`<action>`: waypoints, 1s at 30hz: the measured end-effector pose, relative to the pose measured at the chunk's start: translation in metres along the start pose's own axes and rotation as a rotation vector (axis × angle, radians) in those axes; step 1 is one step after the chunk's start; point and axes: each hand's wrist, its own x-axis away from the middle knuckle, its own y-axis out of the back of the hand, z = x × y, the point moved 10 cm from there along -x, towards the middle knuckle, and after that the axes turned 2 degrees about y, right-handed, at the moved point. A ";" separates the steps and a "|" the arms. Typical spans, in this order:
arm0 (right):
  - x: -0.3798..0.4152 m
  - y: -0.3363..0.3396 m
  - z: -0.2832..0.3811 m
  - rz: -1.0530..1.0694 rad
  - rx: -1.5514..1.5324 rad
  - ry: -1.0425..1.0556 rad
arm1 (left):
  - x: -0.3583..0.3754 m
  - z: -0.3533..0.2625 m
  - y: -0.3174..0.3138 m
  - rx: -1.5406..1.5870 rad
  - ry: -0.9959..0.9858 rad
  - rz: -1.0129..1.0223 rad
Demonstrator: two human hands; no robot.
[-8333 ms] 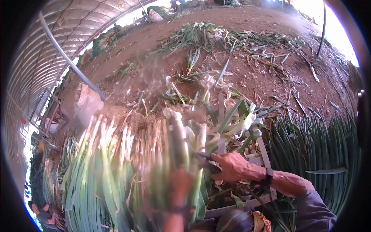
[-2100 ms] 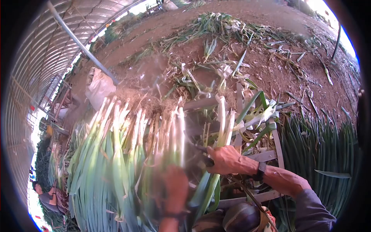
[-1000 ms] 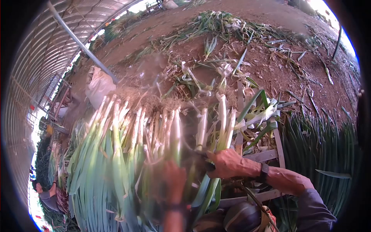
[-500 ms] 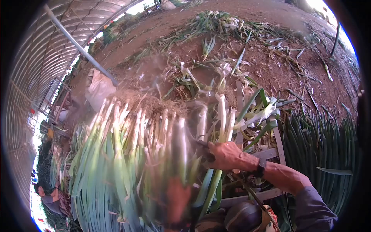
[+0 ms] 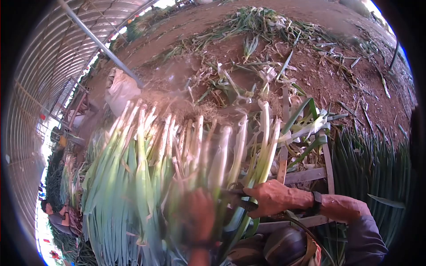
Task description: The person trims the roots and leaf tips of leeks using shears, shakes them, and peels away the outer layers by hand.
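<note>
A thick row of long green onions (image 5: 148, 155) lies with white stalks and stringy roots pointing away from me, the green leaves spread toward me. My left hand (image 5: 199, 215), smeared by motion, is low over the leaves and lower stalks near the middle. My right hand (image 5: 273, 197) is closed around a dark hooked metal tool (image 5: 248, 204), whose kind I cannot tell. The tool overlaps the lower part of the right-hand stalks. Just beyond it, several separate white stalks (image 5: 269, 150) stand out from the row.
A slatted wooden frame (image 5: 306, 176) with trimmed leaves and peelings is at the right, beside more green leaves (image 5: 370, 164). A pale sack (image 5: 120, 91) and a slanting metal pole (image 5: 95, 42) are at the back left. Leaf scraps (image 5: 262, 26) litter the soil. Another person (image 5: 62, 219) is at far left.
My left hand has come up and into fuller view over the stalks. The blurred stalk in the middle stands more clearly beside the others. The right hand still grips the tool.
</note>
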 end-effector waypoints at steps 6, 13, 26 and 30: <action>-0.005 -0.011 0.004 0.015 0.059 0.033 | -0.018 -0.020 0.002 -0.125 -0.187 0.022; 0.002 -0.005 0.006 -0.007 0.057 0.028 | -0.023 -0.013 0.011 0.009 -0.110 -0.018; -0.002 0.001 0.004 -0.052 0.069 0.024 | -0.041 0.020 -0.004 0.228 0.144 -0.060; -0.007 -0.007 0.009 0.044 -0.040 -0.015 | -0.039 0.031 -0.009 0.227 0.154 -0.061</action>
